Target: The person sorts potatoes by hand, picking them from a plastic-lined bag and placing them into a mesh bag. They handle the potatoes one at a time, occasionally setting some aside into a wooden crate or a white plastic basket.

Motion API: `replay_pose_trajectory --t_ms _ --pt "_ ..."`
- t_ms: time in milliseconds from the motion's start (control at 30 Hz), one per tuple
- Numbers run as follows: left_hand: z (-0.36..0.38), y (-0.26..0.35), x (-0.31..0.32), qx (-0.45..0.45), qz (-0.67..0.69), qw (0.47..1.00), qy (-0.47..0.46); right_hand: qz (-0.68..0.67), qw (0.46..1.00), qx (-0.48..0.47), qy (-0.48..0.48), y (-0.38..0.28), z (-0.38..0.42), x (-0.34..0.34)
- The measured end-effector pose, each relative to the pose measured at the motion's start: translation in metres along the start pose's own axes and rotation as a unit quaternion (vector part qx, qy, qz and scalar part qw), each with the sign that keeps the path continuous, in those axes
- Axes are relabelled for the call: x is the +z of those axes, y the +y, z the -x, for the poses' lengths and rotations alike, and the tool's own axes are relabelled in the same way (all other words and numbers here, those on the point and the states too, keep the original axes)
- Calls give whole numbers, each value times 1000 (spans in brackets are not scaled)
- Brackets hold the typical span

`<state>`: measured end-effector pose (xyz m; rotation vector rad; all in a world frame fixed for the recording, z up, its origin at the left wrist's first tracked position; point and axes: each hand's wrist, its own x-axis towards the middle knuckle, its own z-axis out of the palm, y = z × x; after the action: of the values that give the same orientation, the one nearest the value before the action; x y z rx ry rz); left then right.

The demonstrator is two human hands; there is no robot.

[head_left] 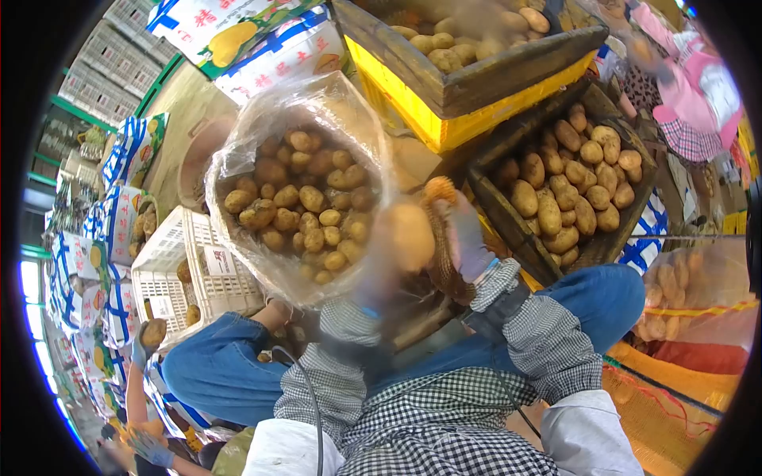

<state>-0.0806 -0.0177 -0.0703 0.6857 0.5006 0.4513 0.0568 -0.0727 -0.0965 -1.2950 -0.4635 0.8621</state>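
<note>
A large potato (410, 236), smeared by motion, is at my left hand (371, 274), whose gloved fingers are blurred and seem closed on it. Just right of the potato, my right hand (470, 244), in a pale purple glove, grips a brown, rough-textured cloth (444, 250) with an orange-brown top end. The cloth faces the potato. Left of my hands stands a round container lined with clear plastic (226, 190), holding many smaller potatoes (298, 214). To the right, a dark-edged crate (512, 250) holds bigger potatoes (583, 178).
A yellow crate with a dark rim (476, 99) full of potatoes stands ahead. White plastic basket (202, 278) is at my left knee. Printed cartons (274, 63) are stacked beyond. A co-worker's gloved hand (151, 448) is at lower left; another person in pink (694, 95) sits at upper right.
</note>
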Motion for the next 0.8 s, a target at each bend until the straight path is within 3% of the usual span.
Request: replay_pose_trajectory --t_ms 67,100,167,267,333,400,433,500,567,600,633,733,800 --pt "9 14 14 45 100 993 52 -102 994 24 -10 -41 13 12" --pt "11 16 13 57 83 994 50 -154 987 38 -11 -54 20 18" --pt "10 17 13 78 49 995 40 15 985 -140 -97 -39 27 21" --pt "9 10 13 98 -20 994 44 204 911 -329 -143 -10 38 23" --pt "8 0 10 108 -129 982 92 160 972 -142 -100 -3 43 21" --pt "8 -6 10 91 -137 978 128 150 985 -43 -76 2 40 16" --pt "8 -6 10 69 -79 986 133 164 983 -40 -76 3 32 14" --pt "10 -6 9 25 39 989 144 64 996 7 -68 -2 20 9" --pt "11 -4 8 -17 152 976 153 -169 980 90 -49 -15 14 3" --pt "11 -4 6 35 42 985 162 -58 995 63 -58 -33 19 5" --pt "10 -7 1 87 -68 980 168 9 997 -25 -75 -30 23 9" --pt "2 -18 -10 234 -380 878 171 201 926 -296 -121 -24 46 33" --pt "8 -23 -11 275 -497 809 150 220 961 -168 -28 -21 48 33"
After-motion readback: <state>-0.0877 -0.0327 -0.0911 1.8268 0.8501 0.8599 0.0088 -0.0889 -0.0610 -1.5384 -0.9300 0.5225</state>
